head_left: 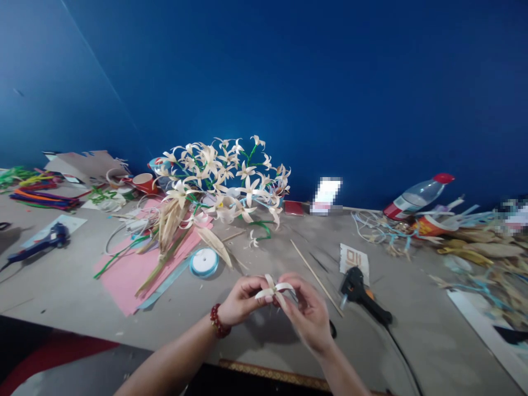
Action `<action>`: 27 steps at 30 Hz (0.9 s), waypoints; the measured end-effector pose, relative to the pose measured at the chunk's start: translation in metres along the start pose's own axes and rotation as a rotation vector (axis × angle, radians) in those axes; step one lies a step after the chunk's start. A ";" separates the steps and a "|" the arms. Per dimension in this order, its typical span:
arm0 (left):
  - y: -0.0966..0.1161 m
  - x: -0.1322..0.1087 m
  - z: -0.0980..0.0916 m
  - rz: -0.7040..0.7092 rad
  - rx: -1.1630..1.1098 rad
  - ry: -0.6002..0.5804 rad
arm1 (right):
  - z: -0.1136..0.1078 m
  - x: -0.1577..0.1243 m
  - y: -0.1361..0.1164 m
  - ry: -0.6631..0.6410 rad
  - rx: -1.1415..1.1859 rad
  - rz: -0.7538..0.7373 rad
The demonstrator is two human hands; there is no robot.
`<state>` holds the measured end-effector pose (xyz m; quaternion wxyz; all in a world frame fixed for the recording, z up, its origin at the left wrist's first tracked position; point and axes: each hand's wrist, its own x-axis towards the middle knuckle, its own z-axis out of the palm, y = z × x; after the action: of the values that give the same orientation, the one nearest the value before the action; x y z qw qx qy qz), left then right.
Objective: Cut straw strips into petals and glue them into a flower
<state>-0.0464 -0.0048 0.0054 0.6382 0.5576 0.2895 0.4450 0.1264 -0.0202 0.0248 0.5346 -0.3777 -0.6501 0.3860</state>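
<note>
A small cream flower (273,290) with long curved petals is held between both hands, low in the middle of the view. My left hand (244,300), with a red bead bracelet at the wrist, pinches it from the left. From the right, my right hand (307,311) closes its fingers on the petals. Behind the hands stands a large bunch of similar cream flowers (225,170) on green stems. A blue and white ribbon spool (204,263) lies to the left of the hands, and a black glue gun (363,297) to the right.
Pink paper (119,280) and dried husks (167,220) lie at the left, beyond them a blue glue gun (41,245). A thin wooden stick (315,276) lies behind my right hand. At the right are a tilted bottle (418,197) and a pile of husk scraps (490,264).
</note>
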 end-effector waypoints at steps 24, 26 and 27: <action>0.000 0.000 0.000 -0.002 -0.025 -0.016 | 0.000 0.003 -0.002 0.004 -0.049 0.004; 0.000 0.000 0.000 0.015 -0.017 -0.013 | 0.000 0.002 -0.001 0.000 -0.052 0.005; 0.000 0.000 0.001 0.020 -0.014 -0.010 | 0.000 0.002 -0.001 -0.003 -0.051 0.004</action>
<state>-0.0457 -0.0047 0.0054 0.6390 0.5584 0.2776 0.4504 0.1258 -0.0184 0.0268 0.5229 -0.3921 -0.6597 0.3708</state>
